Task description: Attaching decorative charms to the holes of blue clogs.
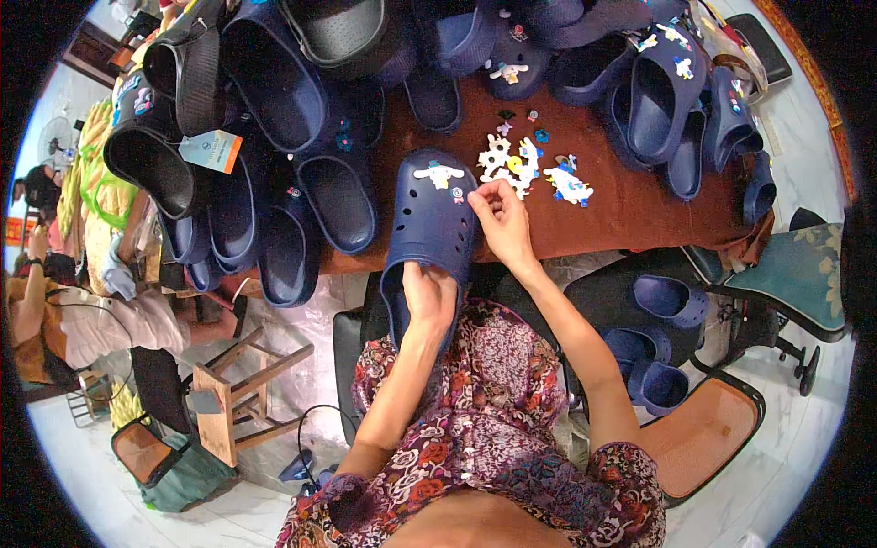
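A navy clog is held up in front of me, its toe pointing away and its upper facing up. My left hand reaches into its foot opening and holds it from inside; the fingertips are hidden. On the toe sit a white character charm and a small round charm. At the clog's right edge, my right hand has thumb and forefinger pinched together beside the vent holes. Whatever those fingers hold, if anything, is too small to make out. Beyond them lies a scatter of loose white charms on the brown cloth.
The brown-covered table carries several navy clogs at left and more decorated clogs at right. A tagged black clog tops the left pile. Below stand a wooden stool and a chair. Another person sits far left.
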The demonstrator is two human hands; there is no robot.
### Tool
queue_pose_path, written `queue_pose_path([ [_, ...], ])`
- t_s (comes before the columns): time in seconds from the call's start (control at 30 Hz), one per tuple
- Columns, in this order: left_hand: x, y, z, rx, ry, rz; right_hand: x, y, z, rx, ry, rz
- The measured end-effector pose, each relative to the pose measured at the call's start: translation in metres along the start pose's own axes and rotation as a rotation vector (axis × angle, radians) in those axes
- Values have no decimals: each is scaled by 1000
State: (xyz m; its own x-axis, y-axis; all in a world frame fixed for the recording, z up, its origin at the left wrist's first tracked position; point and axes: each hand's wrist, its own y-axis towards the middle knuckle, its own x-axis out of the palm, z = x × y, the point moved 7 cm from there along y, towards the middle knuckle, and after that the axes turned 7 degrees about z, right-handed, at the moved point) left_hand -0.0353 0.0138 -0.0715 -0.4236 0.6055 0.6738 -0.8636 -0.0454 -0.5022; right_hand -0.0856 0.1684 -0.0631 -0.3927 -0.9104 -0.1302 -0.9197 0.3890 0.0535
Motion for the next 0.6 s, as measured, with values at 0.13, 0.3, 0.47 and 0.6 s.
queue_pose_path([
  [0.13,-1,-8,5,8,-90,8,-16,-6,-28,-134,-130,20],
  [0.3,0,-12,7,-8,-138,49,-67,1,-49,-545,-625,248],
  [0.47,0,-15,7,-41,-131,77,-116,8,-25,-435,-888,330],
  [0.6,-2,-16,6,-24,-125,62,-127,-1,-5,-385,-899,300],
])
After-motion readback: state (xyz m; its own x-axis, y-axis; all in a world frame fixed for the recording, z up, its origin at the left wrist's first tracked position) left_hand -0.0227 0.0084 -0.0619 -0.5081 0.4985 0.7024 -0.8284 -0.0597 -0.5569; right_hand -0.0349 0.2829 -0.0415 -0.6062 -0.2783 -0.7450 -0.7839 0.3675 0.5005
